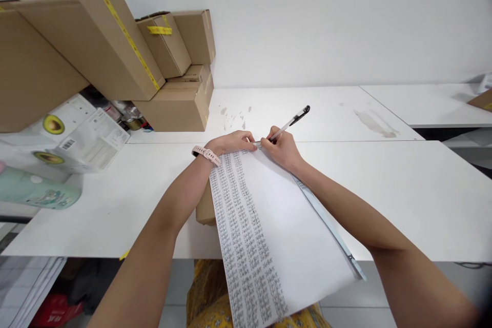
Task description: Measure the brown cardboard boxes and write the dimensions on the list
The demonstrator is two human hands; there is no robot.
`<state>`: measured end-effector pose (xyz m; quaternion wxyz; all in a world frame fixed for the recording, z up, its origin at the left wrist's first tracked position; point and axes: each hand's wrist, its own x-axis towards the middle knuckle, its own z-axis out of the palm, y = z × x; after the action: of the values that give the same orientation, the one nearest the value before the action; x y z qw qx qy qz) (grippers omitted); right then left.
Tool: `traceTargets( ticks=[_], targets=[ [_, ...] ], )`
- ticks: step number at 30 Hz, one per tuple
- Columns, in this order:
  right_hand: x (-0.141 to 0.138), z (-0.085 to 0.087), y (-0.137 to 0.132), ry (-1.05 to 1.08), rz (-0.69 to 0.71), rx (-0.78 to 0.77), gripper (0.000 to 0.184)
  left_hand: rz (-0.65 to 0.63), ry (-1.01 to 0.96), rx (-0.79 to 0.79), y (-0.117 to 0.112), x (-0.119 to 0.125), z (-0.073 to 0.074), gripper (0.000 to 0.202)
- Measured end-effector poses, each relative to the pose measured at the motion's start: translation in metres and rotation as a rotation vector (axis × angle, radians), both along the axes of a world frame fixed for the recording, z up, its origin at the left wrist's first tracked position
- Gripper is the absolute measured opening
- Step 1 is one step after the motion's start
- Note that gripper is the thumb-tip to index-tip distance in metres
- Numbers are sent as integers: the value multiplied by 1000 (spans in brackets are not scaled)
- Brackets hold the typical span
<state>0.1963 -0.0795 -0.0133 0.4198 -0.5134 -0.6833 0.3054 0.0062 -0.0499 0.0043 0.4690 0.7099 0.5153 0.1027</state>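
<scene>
- A white counter point(403, 195) runs below a bare white wall point(326, 20); a second white surface adjoins it far to the right of the sheet.
- A large sheet point(284, 236) lies slanted on the counter, its near end hanging past the counter's front edge. Its left half is filled with columns of small handwriting and its right half is blank.
- The right hand point(282, 148) rests at the sheet's far edge, its fingers pinched around a pen point(292, 122). The pen's tip meets the paper near the top of the columns and its dark cap points away from the sheet.
- The left hand point(230, 142) lies just beside the right one at the same far edge. Its fingers are stretched flat on the paper, grasping nothing. A pink watch point(206, 155) sits on that wrist.
- A long pale strip point(330, 228), seemingly a ruler, runs along the sheet's right edge, under the right forearm.
- A small brown box point(205, 210) shows from under the sheet's left edge.
- Well left of the sheet, cardboard boxes point(115, 46) with yellow tape are stacked against the wall.
- Before them sit a white carton point(77, 133) printed with avocados and a mint-green bottle point(34, 192) lying on its side.
</scene>
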Motion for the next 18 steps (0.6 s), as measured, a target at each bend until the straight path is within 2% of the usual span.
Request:
traceTargets(
  ticks=[18],
  targets=[
    [0,0,1,-10,-24,7,18,-3,-10,-1,0,0,-1,31]
  ],
)
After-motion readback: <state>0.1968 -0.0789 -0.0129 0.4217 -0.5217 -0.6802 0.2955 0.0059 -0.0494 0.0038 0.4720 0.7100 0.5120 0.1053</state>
